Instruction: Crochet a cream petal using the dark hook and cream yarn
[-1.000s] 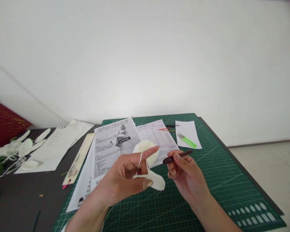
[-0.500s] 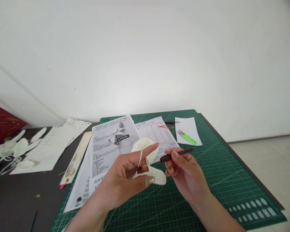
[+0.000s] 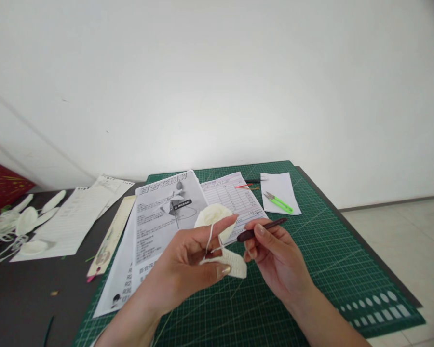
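My left hand [image 3: 191, 265] pinches a small cream crochet piece [image 3: 235, 264] between thumb and fingers, with the cream yarn strand [image 3: 210, 236] looped over my raised index finger. My right hand [image 3: 275, 255] grips a dark brown crochet hook [image 3: 262, 228] that points left toward the piece, its tip close to the yarn. Both hands hover over the green cutting mat [image 3: 311, 260]. A ball of cream yarn [image 3: 213, 217] lies on the papers just behind my left index finger.
Printed instruction sheets [image 3: 162, 217] and a table sheet [image 3: 231, 197] lie on the mat. Green thread snips [image 3: 278, 202] rest on a white slip at the back right. White crochet petals and yarn [image 3: 25, 226] sit at the far left by more papers [image 3: 75, 217].
The hook in my right hand has edged left, closer to the crochet piece. The view has shifted slightly; my left hand keeps its hold.
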Motion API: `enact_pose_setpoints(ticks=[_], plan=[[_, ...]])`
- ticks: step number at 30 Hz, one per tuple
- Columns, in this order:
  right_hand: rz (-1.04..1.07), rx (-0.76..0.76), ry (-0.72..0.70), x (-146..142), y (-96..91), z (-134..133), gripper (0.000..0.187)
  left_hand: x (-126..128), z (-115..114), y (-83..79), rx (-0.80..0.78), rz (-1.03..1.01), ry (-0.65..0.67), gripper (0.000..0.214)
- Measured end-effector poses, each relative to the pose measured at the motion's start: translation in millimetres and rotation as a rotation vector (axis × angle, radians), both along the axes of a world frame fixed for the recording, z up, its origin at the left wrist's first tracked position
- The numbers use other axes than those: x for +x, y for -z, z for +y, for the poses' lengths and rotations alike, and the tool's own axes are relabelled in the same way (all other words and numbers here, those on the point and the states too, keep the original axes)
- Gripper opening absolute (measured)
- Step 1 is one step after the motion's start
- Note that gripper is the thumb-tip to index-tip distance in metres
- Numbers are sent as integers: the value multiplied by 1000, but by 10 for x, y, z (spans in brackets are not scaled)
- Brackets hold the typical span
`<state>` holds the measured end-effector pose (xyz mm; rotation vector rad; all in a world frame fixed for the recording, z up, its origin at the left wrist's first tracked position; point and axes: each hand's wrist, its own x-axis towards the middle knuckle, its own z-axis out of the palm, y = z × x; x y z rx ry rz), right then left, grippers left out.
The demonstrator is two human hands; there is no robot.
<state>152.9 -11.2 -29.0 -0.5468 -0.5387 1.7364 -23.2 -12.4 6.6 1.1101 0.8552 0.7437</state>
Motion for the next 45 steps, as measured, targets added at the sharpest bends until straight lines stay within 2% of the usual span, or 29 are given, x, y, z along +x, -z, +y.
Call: enact_pose_setpoints(ticks=[8,18,28,32,36,43,45], plan=[[-15,36,-6,21,-9,2,14,47,-28,-36,-118,-55,-53,52],[-100,145,26,68,-30,11,15,63,-30,-77,-88,-30,4,5],[-146,164,59,101,-39,2,17,48,-28,-124,-96,4,-17,15],[-168,160,63,98,-58,11,17,39,-41,-101,-82,-33,1,7],[-175,159,68,109,-71,6,17,32,-48,-87,-78,-53,19,25],[-200,184,75,130,-71,5,17,47,-30,-89,-61,-55,22,9],[-214,201,84,136,-80,4,16,52,-25,-84,-49,-45,26,10]])
